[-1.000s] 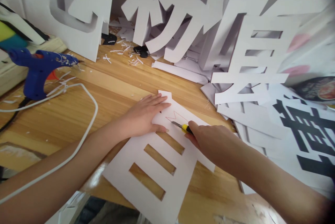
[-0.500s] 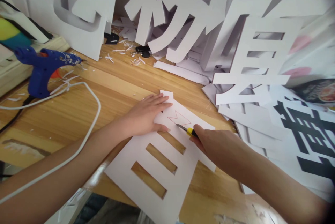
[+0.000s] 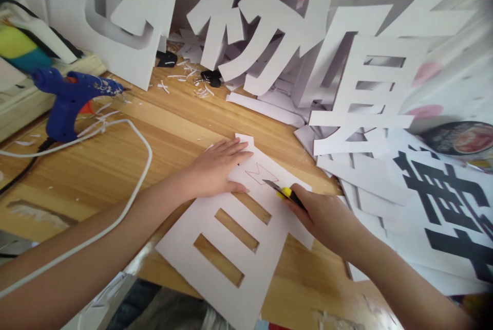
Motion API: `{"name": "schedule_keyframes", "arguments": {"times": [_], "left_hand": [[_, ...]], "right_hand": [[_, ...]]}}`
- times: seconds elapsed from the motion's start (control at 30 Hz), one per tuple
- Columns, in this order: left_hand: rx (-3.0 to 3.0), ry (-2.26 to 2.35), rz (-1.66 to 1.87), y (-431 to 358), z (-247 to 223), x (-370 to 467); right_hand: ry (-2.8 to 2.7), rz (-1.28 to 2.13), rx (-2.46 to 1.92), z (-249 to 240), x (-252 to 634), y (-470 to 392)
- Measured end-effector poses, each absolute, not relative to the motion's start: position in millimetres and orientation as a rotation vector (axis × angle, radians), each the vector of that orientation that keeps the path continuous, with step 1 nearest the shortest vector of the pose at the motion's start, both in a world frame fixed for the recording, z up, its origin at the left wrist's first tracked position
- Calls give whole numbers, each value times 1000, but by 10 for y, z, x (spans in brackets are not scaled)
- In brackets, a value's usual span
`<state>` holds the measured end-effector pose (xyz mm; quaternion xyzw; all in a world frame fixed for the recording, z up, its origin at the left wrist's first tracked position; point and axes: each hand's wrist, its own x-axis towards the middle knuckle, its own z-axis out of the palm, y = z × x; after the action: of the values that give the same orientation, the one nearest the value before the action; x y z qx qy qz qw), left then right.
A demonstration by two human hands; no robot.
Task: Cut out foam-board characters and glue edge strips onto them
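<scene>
A white foam-board character piece [image 3: 227, 232] lies on the wooden table, with several rectangular slots cut through it. Near its top a red outline [image 3: 262, 174] is drawn on the surface. My left hand [image 3: 221, 168] lies flat across the board's upper left part, fingers stretched out. My right hand [image 3: 314, 212] grips a yellow-and-black utility knife [image 3: 285, 192]. The knife's blade points left, its tip at the lower edge of the red outline; whether it touches the board I cannot tell.
A blue glue gun [image 3: 63, 98] lies at the left, and a white cable [image 3: 144, 155] crosses over my left forearm. Large white cut-out characters [image 3: 265, 16] stand along the back. Stacked sheets and a printed black character [image 3: 447, 191] lie at the right. Paper scraps [image 3: 192, 75] litter the table.
My right hand has shifted slightly right and down with the utility knife, and the blade tip has moved a little right along the red outline. My left hand stays put. The camera view has shifted slightly.
</scene>
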<state>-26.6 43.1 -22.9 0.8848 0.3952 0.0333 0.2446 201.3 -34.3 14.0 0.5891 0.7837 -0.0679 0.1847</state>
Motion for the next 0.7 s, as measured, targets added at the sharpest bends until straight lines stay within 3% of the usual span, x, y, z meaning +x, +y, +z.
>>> {"name": "schedule_keyframes", "arguments": {"times": [0.7], "left_hand": [[2444, 1079, 98, 406, -231, -270]], "right_hand": [[2269, -132, 1617, 71, 1726, -139]]}}
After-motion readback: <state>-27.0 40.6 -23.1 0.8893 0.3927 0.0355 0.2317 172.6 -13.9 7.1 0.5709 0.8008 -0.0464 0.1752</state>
